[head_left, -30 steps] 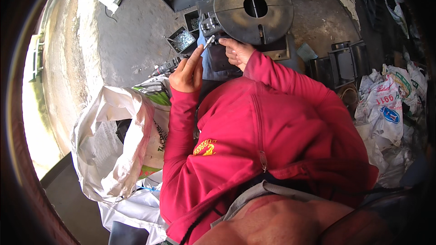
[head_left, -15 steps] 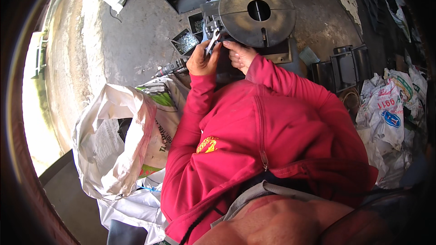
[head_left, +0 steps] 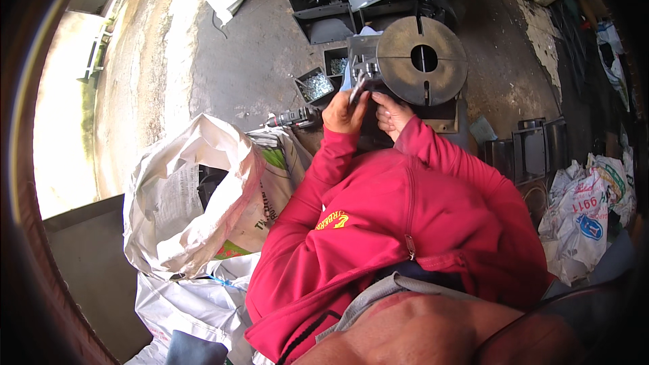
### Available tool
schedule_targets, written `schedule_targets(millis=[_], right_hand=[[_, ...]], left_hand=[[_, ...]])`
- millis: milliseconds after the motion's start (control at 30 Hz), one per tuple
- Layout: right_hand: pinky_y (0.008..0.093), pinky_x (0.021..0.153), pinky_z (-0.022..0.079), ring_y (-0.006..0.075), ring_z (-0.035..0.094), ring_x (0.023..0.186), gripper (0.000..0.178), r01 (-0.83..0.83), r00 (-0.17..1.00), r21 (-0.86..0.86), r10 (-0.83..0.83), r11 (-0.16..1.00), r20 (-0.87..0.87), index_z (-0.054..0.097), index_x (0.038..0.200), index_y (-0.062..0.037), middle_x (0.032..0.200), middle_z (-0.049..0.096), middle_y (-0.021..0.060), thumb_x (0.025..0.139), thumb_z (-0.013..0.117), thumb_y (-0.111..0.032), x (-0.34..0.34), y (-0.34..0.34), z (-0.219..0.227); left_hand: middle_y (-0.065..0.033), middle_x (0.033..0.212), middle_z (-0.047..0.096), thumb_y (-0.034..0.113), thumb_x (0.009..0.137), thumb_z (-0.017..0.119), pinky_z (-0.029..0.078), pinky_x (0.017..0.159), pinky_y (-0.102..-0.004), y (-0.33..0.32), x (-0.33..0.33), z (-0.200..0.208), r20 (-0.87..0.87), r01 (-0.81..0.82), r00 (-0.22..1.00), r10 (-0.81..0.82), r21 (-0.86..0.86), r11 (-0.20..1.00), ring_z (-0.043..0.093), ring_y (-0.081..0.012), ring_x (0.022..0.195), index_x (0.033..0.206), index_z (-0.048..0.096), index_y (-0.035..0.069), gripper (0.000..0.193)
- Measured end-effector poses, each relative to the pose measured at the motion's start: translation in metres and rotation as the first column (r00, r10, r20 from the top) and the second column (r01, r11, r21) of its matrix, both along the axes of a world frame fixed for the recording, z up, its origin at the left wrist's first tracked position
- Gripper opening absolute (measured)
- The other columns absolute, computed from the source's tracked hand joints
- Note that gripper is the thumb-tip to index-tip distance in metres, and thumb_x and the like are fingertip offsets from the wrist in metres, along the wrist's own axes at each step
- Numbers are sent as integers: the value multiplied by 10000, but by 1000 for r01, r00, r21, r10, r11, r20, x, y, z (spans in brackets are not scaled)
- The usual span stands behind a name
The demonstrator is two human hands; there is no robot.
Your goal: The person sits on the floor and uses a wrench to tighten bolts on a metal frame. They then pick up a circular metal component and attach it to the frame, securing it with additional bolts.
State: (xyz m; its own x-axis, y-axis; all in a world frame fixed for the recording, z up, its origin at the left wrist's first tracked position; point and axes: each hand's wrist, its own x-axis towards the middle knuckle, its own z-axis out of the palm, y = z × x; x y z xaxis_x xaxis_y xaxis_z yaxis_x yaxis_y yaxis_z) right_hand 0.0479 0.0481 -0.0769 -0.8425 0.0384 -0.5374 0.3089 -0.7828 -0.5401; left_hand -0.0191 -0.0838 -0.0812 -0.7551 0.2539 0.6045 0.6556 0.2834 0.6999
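My left hand (head_left: 343,113) is closed round a silver wrench (head_left: 357,88), which is slightly blurred. The wrench's upper end meets small dark metal fittings (head_left: 367,67) beside a round, slotted metal disc (head_left: 395,54) with a hole in its middle. Just right of the wrench, my right hand (head_left: 394,115) sits below the disc's edge with its fingers curled in; what they grip, if anything, is hidden.
Two small dark bins, one a screw bin (head_left: 315,86), stand left of the disc. Near my left forearm lies a power drill (head_left: 292,118). An open white sack (head_left: 196,216) stands at left, dark metal brackets (head_left: 527,149) at right. More black metal parts (head_left: 324,27) lie beyond.
The whole view has shifted, so the scene sits farther right and lower. The wrench in my left hand has turned a little and is blurred; my right hand keeps its place beside it.
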Motion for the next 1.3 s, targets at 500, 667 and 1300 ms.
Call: schedule_targets(millis=[500, 667, 1300], right_hand=[[192, 353, 208, 14, 284, 371, 228, 18, 999, 19, -17, 1000, -28, 543, 843, -181, 522, 365, -103, 880, 738, -293, -3, 2, -6], [188, 354, 218, 15, 294, 375, 234, 6, 1000, 0, -6, 1000, -7, 542, 853, -184, 520, 353, -99, 870, 746, -297, 1, 1, -5], [197, 360, 215, 30, 279, 383, 233, -18, 998, -13, 18, 1000, -56, 528, 853, -196, 521, 345, -94, 896, 715, -328, -1, 7, -10]], left_hand=[[-105, 874, 680, 56, 751, 724, 530, 621, -349, -12, -7, 3, 18, 195, 981, -194, -74, 978, 674, -271, 712, 1104, 671, 91, 359], [-108, 822, 680, 114, 784, 795, 504, 585, -325, -12, 6, 6, 141, 40, 990, -31, -60, 997, 662, -249, 667, 1047, 669, 59, 297], [-105, 790, 659, 142, 819, 774, 520, 621, -341, -16, 0, 15, 122, 186, 975, -183, -12, 982, 664, -270, 677, 1049, 670, 87, 258]])
